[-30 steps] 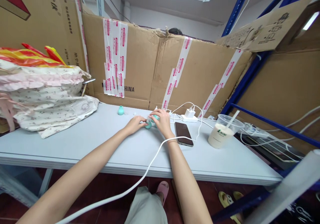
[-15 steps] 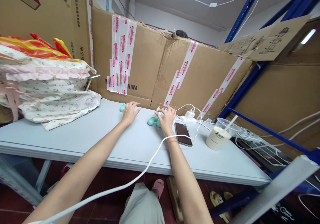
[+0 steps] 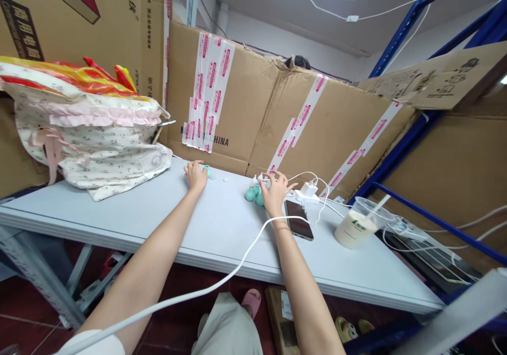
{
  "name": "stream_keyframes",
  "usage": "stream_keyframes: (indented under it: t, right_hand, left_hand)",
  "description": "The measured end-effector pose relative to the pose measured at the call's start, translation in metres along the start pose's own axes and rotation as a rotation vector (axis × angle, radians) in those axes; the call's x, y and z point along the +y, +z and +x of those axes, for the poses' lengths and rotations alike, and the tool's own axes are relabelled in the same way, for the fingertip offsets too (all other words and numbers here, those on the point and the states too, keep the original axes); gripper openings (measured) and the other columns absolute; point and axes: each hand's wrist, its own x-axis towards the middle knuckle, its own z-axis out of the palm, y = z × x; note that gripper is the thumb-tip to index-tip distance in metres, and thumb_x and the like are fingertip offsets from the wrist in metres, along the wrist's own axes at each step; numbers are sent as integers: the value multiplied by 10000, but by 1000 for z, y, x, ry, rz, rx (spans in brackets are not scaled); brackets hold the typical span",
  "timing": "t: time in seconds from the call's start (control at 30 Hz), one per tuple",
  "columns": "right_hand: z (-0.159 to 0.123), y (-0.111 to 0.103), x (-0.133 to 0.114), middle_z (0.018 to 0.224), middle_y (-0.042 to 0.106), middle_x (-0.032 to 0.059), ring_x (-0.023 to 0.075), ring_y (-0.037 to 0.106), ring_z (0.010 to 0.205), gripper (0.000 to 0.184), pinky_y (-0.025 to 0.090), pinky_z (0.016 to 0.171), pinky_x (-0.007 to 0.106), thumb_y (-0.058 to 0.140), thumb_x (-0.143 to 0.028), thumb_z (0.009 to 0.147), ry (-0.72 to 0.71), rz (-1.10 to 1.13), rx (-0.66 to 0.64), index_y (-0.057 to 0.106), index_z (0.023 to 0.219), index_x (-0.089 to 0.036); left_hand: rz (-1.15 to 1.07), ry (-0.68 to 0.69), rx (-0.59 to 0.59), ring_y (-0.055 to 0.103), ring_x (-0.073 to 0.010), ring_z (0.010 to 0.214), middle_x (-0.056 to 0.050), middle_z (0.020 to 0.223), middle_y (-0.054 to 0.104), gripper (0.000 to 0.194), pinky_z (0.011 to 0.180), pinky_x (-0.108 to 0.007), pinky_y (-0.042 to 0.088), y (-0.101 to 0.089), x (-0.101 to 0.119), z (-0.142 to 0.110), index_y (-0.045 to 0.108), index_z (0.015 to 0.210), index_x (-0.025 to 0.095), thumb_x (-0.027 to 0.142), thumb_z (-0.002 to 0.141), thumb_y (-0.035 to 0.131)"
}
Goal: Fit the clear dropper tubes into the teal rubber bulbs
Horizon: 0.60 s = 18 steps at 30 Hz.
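Hands [image 3: 274, 195] partly hide teal objects [image 3: 259, 200]; the top edge crops a carton [image 3: 119, 6]

A teal bottle [image 3: 207, 171], partly hidden, sits left of clustered teal bottles [image 3: 250, 194]

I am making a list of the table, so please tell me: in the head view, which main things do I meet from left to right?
Cloth bag, left hand, single teal bottle, group of teal bottles, right hand, phone, drink cup.
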Motion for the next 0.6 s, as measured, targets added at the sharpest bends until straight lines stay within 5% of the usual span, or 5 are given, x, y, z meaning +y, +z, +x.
stream_keyframes:
  t: [0.13,0.3,0.6]
  right_hand:
    - [-1,-7,-24,1194,459,77,253,318,1160,246,82,995,558,408,-264,843,-159,-56,-1,578,1020,-240]
    - [1,17,-53,1100,532,58,207,424,1005,278,264,896,384,369,-152,856,-465,-97,-326,565,1026,-251]
    - [25,108,-82,1142,492,88,240,392,1050,336,285,833,373,540,-320,808,-316,-139,-499,530,1136,-254]
  left_hand:
    - [-9,-52,7,386,-273,1106,-95,1122,507,282,882,-388,361,1,-5,4,548,1034,212,209,760,481]
    - [-43,-37,25,387,-266,1107,-103,1113,506,256,893,-392,350,0,-3,6,549,1004,217,191,762,471]
    - [-61,6,3,388,-291,1110,-122,1095,497,211,894,-427,344,-4,0,5,567,938,208,198,765,445]
